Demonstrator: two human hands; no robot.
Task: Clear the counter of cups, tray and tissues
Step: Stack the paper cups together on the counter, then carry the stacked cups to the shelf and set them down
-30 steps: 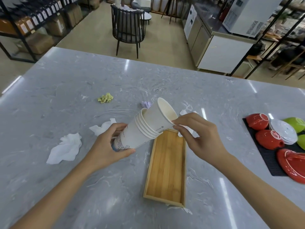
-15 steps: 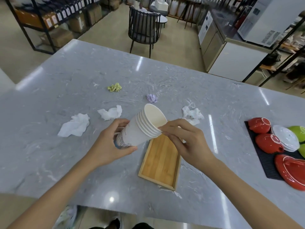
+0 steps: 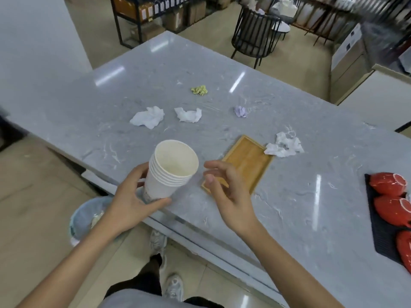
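Cup stack [image 3: 170, 172] tilted, mouth up, left hand [image 3: 131, 203]

One stack of paper cups [image 3: 172, 172], abt 5 or 6 rims, can't tell exactly. One wooden tray [image 3: 242, 165]. Three white tissues [image 3: 148, 117] [image 3: 188, 115] [image 3: 283, 145], one yellow wad [image 3: 199, 90] far off, one purple wad [image 3: 240, 112]. Three red dishes [image 3: 387, 183] at right edge. One bin [image 3: 85, 215] near left.

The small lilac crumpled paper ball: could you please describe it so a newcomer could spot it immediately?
On the grey marble counter, look beyond the far end of the rectangular bamboo tray. The small lilac crumpled paper ball lies alone there; nearby wads are white or yellow-green.
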